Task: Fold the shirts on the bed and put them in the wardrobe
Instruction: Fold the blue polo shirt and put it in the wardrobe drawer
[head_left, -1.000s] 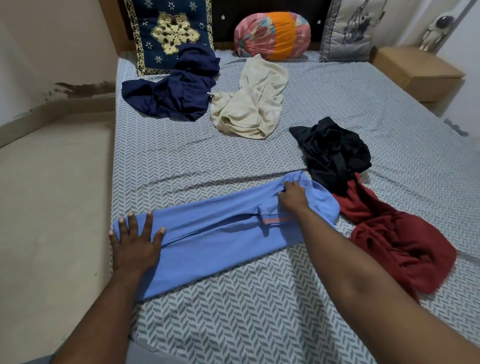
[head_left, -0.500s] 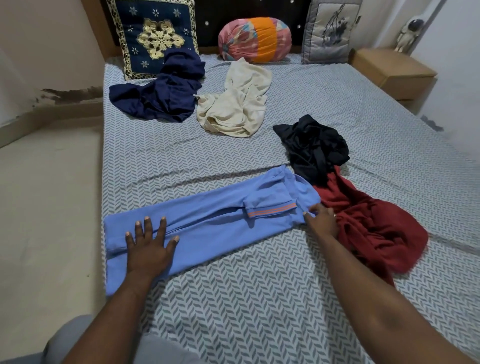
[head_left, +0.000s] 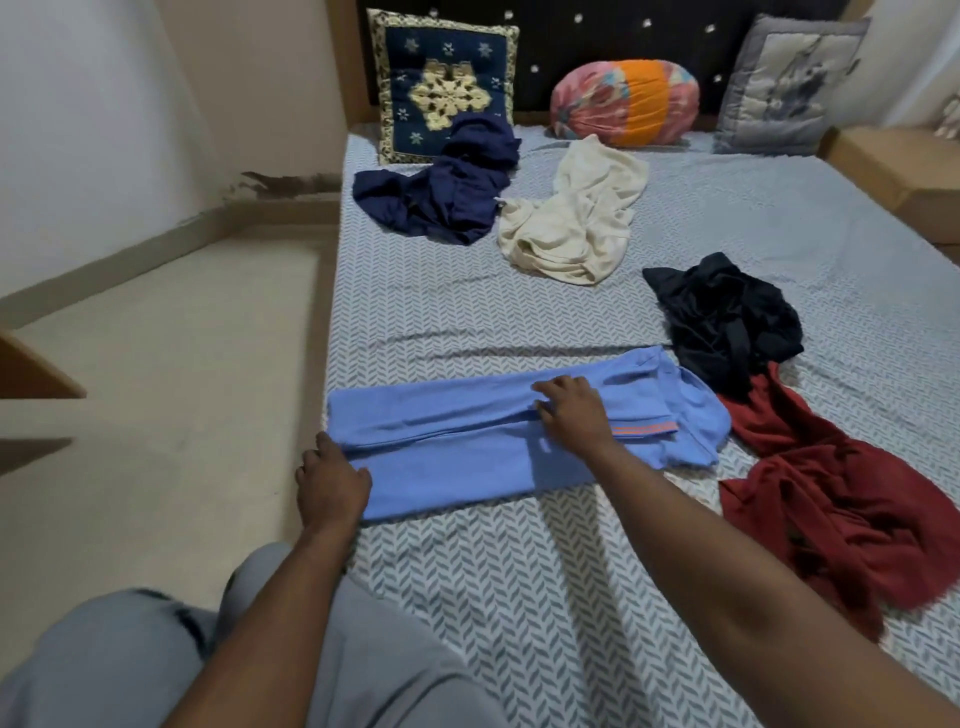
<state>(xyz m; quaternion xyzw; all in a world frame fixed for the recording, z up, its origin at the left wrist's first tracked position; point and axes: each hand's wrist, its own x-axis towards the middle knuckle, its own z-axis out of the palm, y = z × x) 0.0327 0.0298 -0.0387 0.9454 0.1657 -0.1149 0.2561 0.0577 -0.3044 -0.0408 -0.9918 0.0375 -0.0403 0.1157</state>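
Right hand (head_left: 571, 410) shifts from collar to mid-frame, pressing flat on the folded light-blue cotton shirt (head_left: 457, 462); left hand (head_left: 332, 480) grips its end at the grey herringbone-sheeted bed's (head_left: 519, 597) left edge.

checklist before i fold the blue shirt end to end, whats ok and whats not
1. Blue shirt lies as a flat long strip: ok
2. Striped sleeve tucked within the strip: ok
3. Right hand presses the strip's middle: ok
4. Left hand has hold of the hem end: cannot tell, fingers hidden
5. Collar end clear of the red shirt: not ok, they touch
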